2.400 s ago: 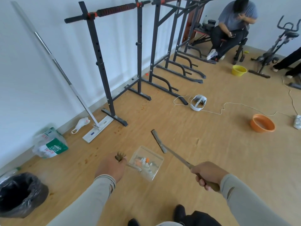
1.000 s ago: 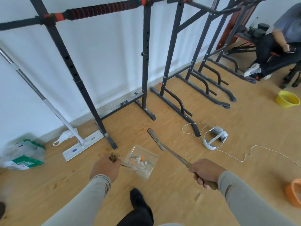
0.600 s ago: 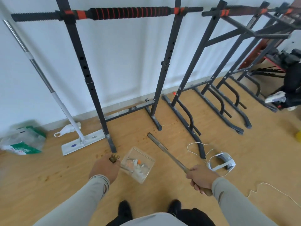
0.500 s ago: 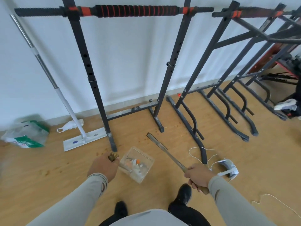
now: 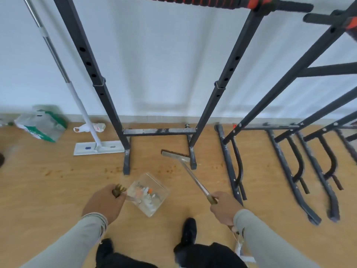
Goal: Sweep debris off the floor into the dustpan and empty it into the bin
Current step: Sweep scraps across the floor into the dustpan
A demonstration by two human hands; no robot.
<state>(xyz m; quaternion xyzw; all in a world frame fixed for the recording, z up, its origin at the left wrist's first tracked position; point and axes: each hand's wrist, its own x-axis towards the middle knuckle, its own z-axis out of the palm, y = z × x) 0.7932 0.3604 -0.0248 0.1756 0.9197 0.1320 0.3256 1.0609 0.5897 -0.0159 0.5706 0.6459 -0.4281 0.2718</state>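
I see my left hand (image 5: pixel 103 205) curled around the handle of the clear dustpan (image 5: pixel 148 194), which hangs just above the wooden floor (image 5: pixel 58 190) and carries small pieces of debris (image 5: pixel 147 191) (white ones and one orange one). My right hand (image 5: pixel 225 207) is closed around the handle of the broom (image 5: pixel 190 176); its thin shaft goes forward and to the left, and the dark bristle head lies close to the floor, just beside the right foot of the black rack (image 5: pixel 160 130). This rack stands directly before me, its two uprights and the low cross-bar between the wall and my tools, and its left foot is near the far corner of the dustpan. More black frames (image 5: pixel 289 151) fill the floor on the right. On the left a flat mop (image 5: pixel 98 147) leans on the wall, with a white plastic bag (image 5: pixel 89 127) behind it and a green-and-white package (image 5: pixel 41 125) further left. Some brownish spots (image 5: pixel 170 170) are on the boards in front of the dustpan. I cannot see the bin in this view.
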